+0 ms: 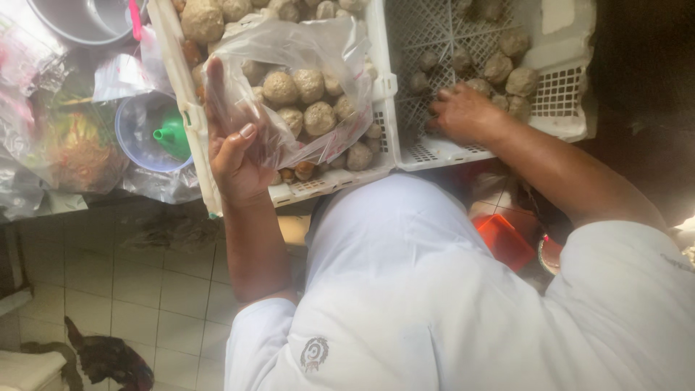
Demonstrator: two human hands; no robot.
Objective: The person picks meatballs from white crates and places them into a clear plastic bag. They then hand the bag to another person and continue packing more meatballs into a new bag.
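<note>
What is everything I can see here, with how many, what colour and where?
Meatballs: several, grey-brown, inside the bag; many more loose in both crates.
Plastic bag: one, clear, held open over the left crate.
Left crate: one, white, perforated, top centre.
Right crate: one, white, perforated, top right.
Funnel: one, green, in a clear round tub at left.
Metal bowl: one, silver, top left.
Red container: one, below the right crate.
Tiled floor: pale, lower left.
White shirt: one, worn by the person.
Left hand: holds the bag.
Right hand: on meatballs in the right crate.
</note>
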